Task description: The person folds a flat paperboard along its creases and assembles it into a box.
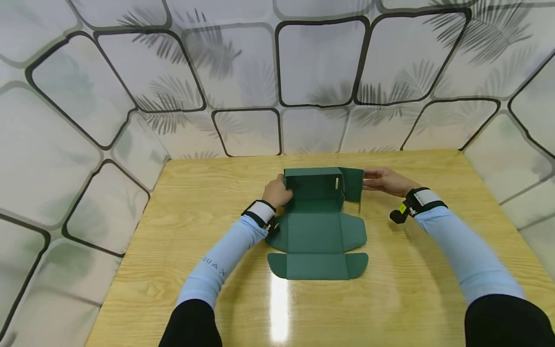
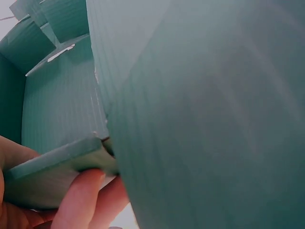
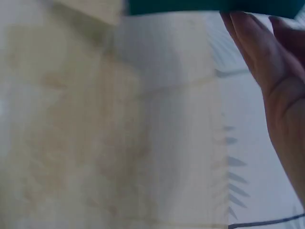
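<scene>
A green cardboard box [image 1: 314,231] is partly folded on the table, its back end raised and its front panels and rounded flaps spread flat. My left hand [image 1: 276,192] grips the raised left side near the back corner. In the left wrist view, thumb and fingers [image 2: 78,198] pinch a folded cardboard edge [image 2: 57,164], while a large green panel [image 2: 205,114] covers much of that view. At the back right a side flap [image 1: 353,184] stands out from the box. My right hand [image 1: 387,181] touches its outer edge with extended fingers [image 3: 248,36].
The box lies on a light wood-grain table [image 1: 182,260]. Behind and at both sides hangs a white patterned curtain [image 1: 321,62] with black outlines and leaf prints. Each wrist carries a strapped camera, the right one [image 1: 400,213] sticking out toward the box.
</scene>
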Tool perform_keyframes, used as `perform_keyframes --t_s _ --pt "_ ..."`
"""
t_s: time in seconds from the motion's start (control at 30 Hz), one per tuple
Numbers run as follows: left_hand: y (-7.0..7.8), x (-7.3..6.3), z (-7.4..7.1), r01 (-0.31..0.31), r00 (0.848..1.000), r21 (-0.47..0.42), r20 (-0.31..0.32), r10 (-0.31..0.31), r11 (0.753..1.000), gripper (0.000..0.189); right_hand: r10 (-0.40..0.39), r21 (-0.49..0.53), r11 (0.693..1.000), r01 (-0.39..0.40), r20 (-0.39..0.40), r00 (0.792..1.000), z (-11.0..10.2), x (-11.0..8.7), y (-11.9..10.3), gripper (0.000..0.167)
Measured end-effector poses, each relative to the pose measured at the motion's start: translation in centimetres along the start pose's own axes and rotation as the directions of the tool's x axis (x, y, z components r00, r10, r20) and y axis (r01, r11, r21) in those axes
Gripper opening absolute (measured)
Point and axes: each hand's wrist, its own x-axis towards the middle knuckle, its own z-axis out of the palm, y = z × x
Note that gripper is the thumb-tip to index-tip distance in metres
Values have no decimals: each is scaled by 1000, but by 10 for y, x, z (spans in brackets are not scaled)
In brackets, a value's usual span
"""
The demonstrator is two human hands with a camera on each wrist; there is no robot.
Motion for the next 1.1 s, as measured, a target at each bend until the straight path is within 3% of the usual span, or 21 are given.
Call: perform_keyframes --t_s 0.07,0.2,0.3,0.43,0.5,0.57,0.67,0.73,0.8,0.93,1.1 --pt "0 1 0 -5 1000 -5 -8 5 1000 51 33 -75 997 -32 13 999 7 3 5 44" --pt "-2 4 1 6 1000 5 -14 -6 1000 53 110 -271 954 -129 -86 990 27 16 9 29" --pt "-2 5 3 10 1000 19 -4 -10 1000 54 142 -350 918 -187 -150 978 46 29 12 55" --pt "0 4 6 3 1000 11 -7 -3 1000 53 93 -391 905 -169 -207 974 77 44 16 96" --pt "1 3 7 2 1000 7 -6 -2 1000 52 45 -433 885 -170 -284 958 91 49 17 98" --pt "3 1 7 -2 1000 6 -8 2 1000 51 -8 -475 857 -197 -396 918 103 51 15 95" --pt "3 0 7 -11 1000 13 -8 11 1000 50 -44 -478 833 -280 -562 826 116 52 10 82" --pt "3 0 6 -16 1000 18 -14 17 1000 49 -54 -440 847 -299 -631 774 123 54 4 72" --pt "3 0 5 -21 1000 20 -22 21 1000 48 -70 -416 859 -297 -673 737 128 57 3 63" --pt "2 0 4 -25 999 12 -31 25 1000 47 -139 -454 839 -300 -713 687 133 63 5 53" --pt "1 -1 4 -22 999 4 -30 22 1000 47 -228 -517 806 -290 -722 654 134 65 10 44"
